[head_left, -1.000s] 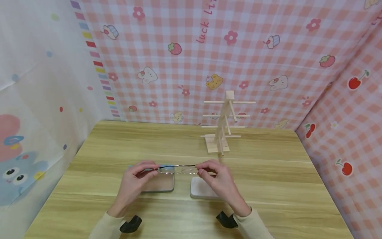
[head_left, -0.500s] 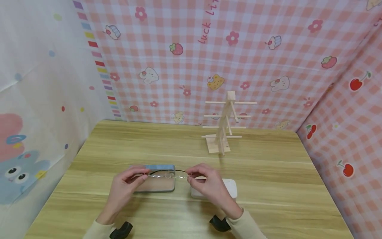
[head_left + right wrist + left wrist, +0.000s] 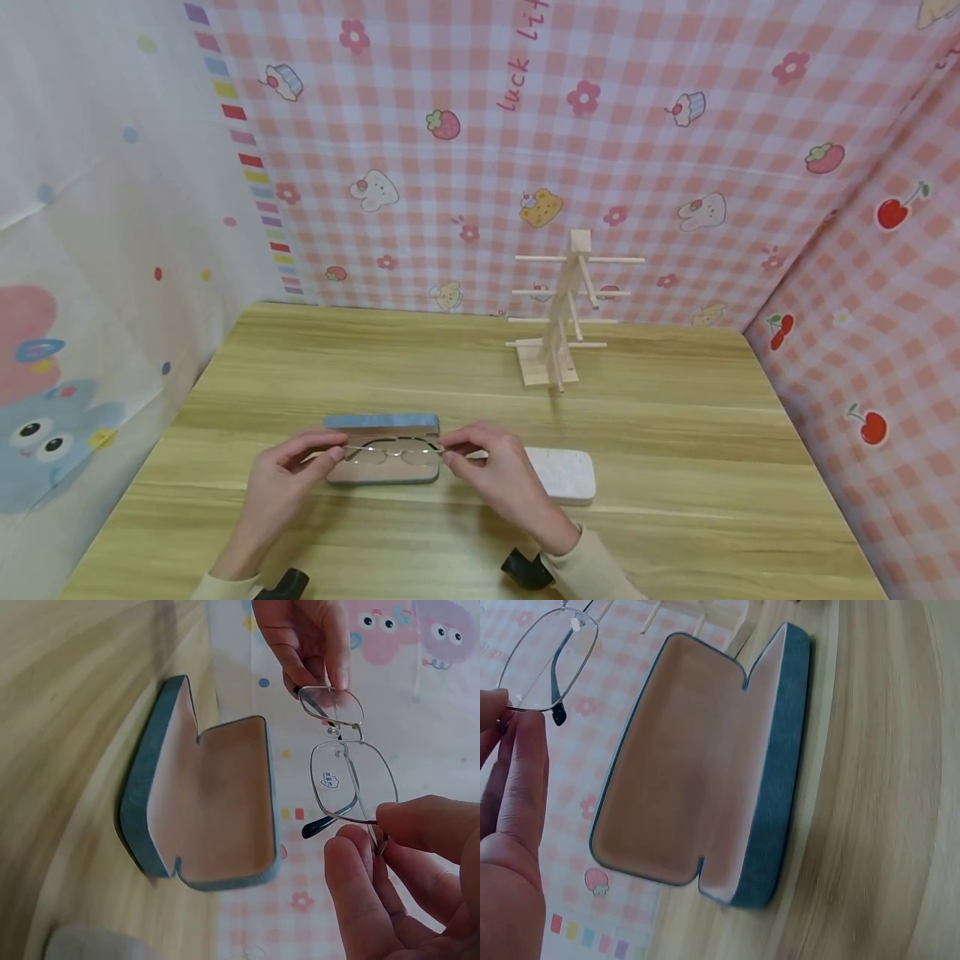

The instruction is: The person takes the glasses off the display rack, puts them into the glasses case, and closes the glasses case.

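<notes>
Thin metal-rimmed eyeglasses [image 3: 393, 452], their dark-tipped temples folded in, are held level between my two hands. My left hand [image 3: 281, 483] pinches the left end of the frame with thumb and fingers. At the other end, my right hand [image 3: 498, 479] pinches the right corner by the hinge. A small printed mark [image 3: 330, 780] shows on one lens in the right wrist view. In the head view the glasses overlap an open blue glasses case [image 3: 382, 481] with a pinkish-beige lining. Both wrist views show the case [image 3: 660, 757] with nothing in it.
A white closed case [image 3: 566, 475] lies just right of my right hand. Farther back stands a wooden peg rack [image 3: 562, 317] with bare pegs. Patterned cloth [image 3: 450, 192] hangs behind the wooden table [image 3: 675, 467] and along both sides.
Both hands have carried the eyeglasses left and toward me, from over the gap between the cases to over the open blue case. The white case is now less covered by my right hand.
</notes>
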`<state>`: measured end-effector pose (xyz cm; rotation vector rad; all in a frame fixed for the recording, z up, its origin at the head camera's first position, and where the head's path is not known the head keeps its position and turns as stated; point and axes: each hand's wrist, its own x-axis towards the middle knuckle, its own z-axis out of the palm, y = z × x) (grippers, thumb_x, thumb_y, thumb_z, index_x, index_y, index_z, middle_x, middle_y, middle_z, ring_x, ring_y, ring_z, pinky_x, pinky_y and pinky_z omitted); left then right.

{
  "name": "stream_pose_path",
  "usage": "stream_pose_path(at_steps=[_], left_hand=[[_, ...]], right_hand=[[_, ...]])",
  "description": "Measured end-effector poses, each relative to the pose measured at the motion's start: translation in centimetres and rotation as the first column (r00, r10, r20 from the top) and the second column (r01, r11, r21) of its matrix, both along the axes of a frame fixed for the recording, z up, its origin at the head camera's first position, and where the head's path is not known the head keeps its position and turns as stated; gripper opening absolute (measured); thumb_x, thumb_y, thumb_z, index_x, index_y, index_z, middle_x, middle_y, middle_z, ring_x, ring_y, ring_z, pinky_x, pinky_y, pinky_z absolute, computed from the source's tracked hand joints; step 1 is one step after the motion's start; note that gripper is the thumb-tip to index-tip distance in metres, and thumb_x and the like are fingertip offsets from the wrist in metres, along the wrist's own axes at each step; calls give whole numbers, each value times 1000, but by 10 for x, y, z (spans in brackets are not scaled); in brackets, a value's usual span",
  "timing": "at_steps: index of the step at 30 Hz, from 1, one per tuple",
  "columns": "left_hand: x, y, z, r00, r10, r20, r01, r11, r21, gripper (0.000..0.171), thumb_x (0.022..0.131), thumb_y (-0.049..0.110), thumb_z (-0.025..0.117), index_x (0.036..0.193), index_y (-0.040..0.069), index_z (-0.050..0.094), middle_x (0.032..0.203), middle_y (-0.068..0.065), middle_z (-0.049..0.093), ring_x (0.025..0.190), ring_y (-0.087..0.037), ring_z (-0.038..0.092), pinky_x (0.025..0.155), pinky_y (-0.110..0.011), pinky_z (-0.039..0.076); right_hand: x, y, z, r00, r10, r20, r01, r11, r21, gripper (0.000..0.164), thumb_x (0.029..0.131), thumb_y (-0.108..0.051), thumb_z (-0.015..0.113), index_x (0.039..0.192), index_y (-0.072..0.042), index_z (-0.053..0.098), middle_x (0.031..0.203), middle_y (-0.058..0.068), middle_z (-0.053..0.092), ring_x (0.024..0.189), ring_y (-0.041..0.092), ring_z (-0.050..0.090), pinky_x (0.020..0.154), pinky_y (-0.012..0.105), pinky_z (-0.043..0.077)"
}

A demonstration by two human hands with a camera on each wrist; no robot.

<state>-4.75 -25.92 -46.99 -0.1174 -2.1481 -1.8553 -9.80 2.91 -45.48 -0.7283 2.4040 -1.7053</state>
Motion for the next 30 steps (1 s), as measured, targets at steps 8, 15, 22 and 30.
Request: stream_pose_path(at_steps=[8, 15, 22, 30], left_hand=[[5, -11, -1, 992, 62, 108, -59, 998, -37, 18, 91, -8, 74, 108, -13, 72, 101, 6, 76, 92, -5, 71, 80, -20, 60], [4, -17, -6, 971, 129, 199, -112, 989, -92, 23, 94, 5, 77, 109, -11, 73, 96, 3, 77, 85, -7, 71, 78, -20, 60], [-2, -22, -15, 938, 175, 298, -127, 977, -173, 25, 94, 14, 78, 110, -6, 75, 95, -3, 77, 83, -6, 69, 76, -19, 58], [-11, -23, -23, 924, 160, 346, -101, 978, -183, 23, 94, 9, 76, 111, -5, 76, 95, -9, 77, 80, -4, 70, 76, -17, 56]], right_hand=[[0, -15, -8, 999, 4, -32, -3, 999, 37, 11, 94, -2, 74, 104, -1, 76, 98, 1, 74, 92, 14, 71, 80, 20, 61], [-4, -27, -14, 995, -23, -101, 36, 991, 130, 5, 93, -5, 76, 98, -5, 77, 91, 1, 76, 86, 9, 70, 78, 18, 59], [-13, -35, -19, 991, -31, -133, 63, 968, 243, 4, 93, -9, 76, 96, -8, 79, 86, -4, 76, 76, 2, 66, 70, 19, 56], [-21, -40, -30, 976, -29, -217, 100, 940, 326, 5, 91, -5, 76, 91, -8, 80, 85, -2, 75, 75, 4, 64, 67, 19, 54]])
